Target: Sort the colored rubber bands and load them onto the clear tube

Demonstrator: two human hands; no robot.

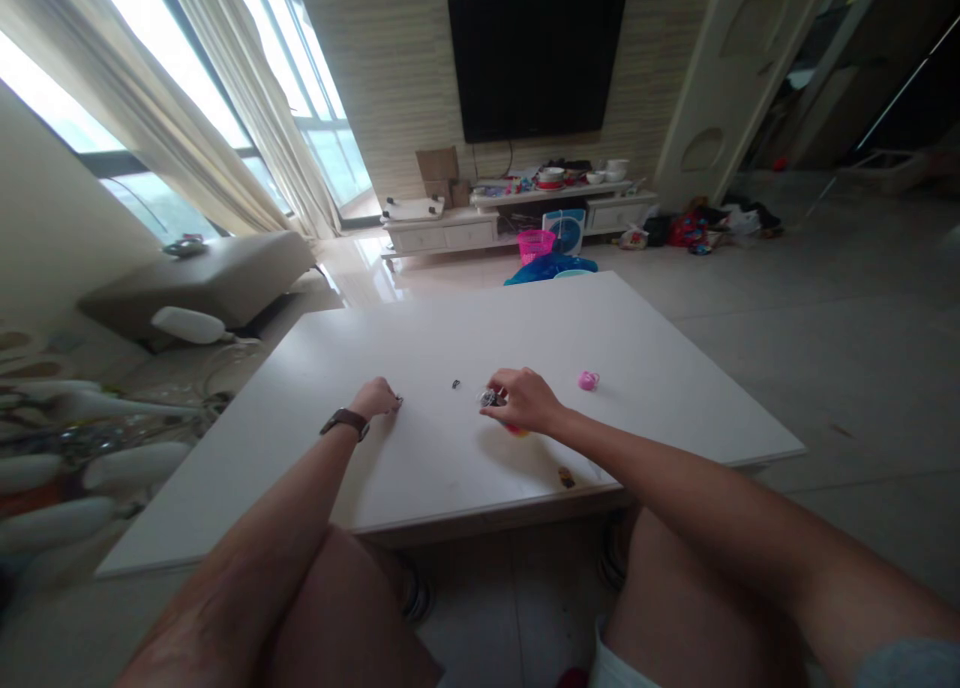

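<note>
Centrally, the white table (465, 328) carries several small items and both hands. The right hand (525, 400) is positioned over the middle of the table, thumb and fingers pinching a small dark-and-silver object (491, 398); its exact type is too small to determine. A red-and-yellow item (516, 430) is partly visible directly below the right hand, the remainder being concealed. The left hand (376, 398), with a dark-banded watch (346, 423) at the wrist, is lowered to the left portion of the table. Its fingertips are closed together at a tiny item (399, 401); whether this item is gripped or only touched cannot be confirmed. A small dark piece (456, 384) lies on the table between the two hands, apart from both. A pink object (588, 380) rests to the right of the right hand, well clear of it. A black-and-yellow item (566, 478) lies near the table edge closest to the person, adjacent to the right forearm. Beyond the table, a pink basket (535, 246) stands on the floor in front of a low white cabinet (450, 233), above which a black television (538, 60) is mounted on the wall.
</note>
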